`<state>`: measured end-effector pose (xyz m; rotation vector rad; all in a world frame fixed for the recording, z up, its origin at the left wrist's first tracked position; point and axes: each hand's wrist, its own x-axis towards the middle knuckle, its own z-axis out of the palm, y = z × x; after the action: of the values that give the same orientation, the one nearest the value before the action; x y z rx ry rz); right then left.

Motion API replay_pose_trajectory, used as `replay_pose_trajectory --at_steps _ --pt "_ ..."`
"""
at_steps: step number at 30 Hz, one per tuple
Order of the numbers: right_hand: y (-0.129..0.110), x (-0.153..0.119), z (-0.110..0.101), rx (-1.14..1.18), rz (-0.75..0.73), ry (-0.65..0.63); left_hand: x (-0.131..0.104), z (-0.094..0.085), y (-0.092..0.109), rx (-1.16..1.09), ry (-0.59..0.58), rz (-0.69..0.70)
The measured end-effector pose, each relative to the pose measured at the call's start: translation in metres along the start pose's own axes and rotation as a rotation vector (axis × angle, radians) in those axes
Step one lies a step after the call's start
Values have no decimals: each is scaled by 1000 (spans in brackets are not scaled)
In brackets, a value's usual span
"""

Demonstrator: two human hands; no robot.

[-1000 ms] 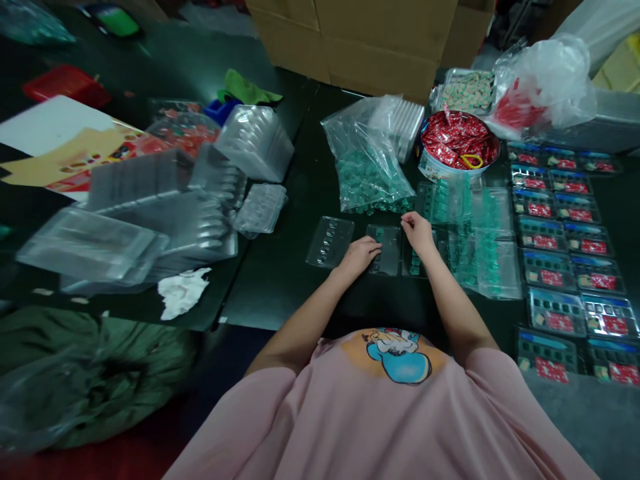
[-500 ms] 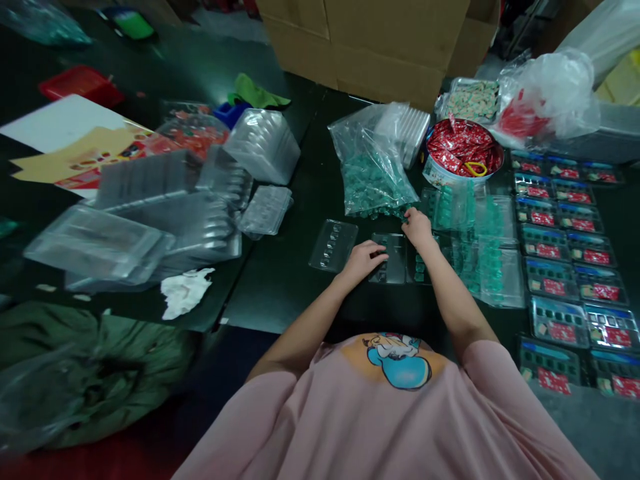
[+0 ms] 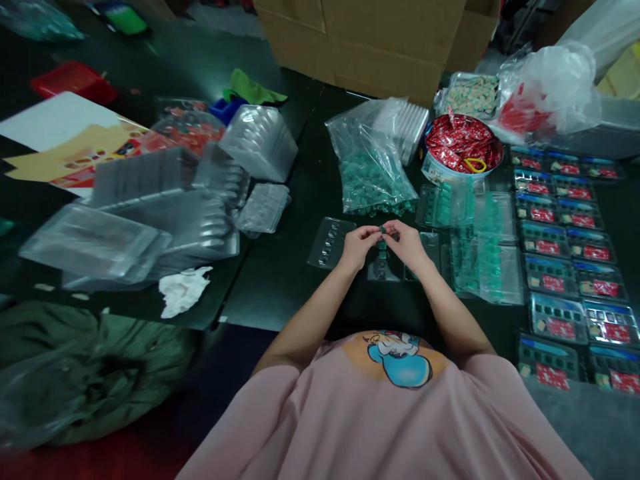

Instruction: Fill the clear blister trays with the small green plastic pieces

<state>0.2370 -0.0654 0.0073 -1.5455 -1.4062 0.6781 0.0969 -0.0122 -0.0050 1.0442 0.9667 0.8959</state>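
Note:
My left hand (image 3: pixel 360 247) and my right hand (image 3: pixel 407 244) meet over a clear plastic blister tray (image 3: pixel 393 272). Their fingertips are closed on one small green piece (image 3: pixel 383 229) held between them. Another green piece (image 3: pixel 383 246) lies in the tray's row of small wells, just below my fingers. Left of my left hand lies a second clear tray (image 3: pixel 331 243) with unfilled wells. Beyond my hands, a clear bag (image 3: pixel 373 177) of small green pieces has some spilled at its mouth. My fingers partly cover the tray under them.
On the right are stacked trays with green pieces (image 3: pixel 483 247), and farther right, rows of filled packs (image 3: pixel 553 283). A round tin (image 3: pixel 463 153) of red packets stands behind, near a cardboard box (image 3: pixel 360 47). Stacked clear trays (image 3: pixel 175 213) and a crumpled tissue (image 3: pixel 184 291) lie left.
My right hand has come left from the bag's mouth to meet my left hand. Both now hold a small green piece above the tray, and another green piece shows in a well.

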Motion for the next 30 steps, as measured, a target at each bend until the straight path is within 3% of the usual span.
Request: replay_pose_trajectory --at_steps 4,7,14,21,30 --pt "-7 -2 1 -173 -157 42 -1 -1 2 29 11 9" --pt "-8 -3 3 -191 -194 63 0 -2 4 52 -5 34" --pt "-10 -2 5 -106 -63 54 1 -9 6 183 -67 98" --pt "-11 -1 10 -107 44 87 -3 -7 6 233 -41 97" --pt "9 2 12 197 200 92 -4 -7 4 144 -22 28"
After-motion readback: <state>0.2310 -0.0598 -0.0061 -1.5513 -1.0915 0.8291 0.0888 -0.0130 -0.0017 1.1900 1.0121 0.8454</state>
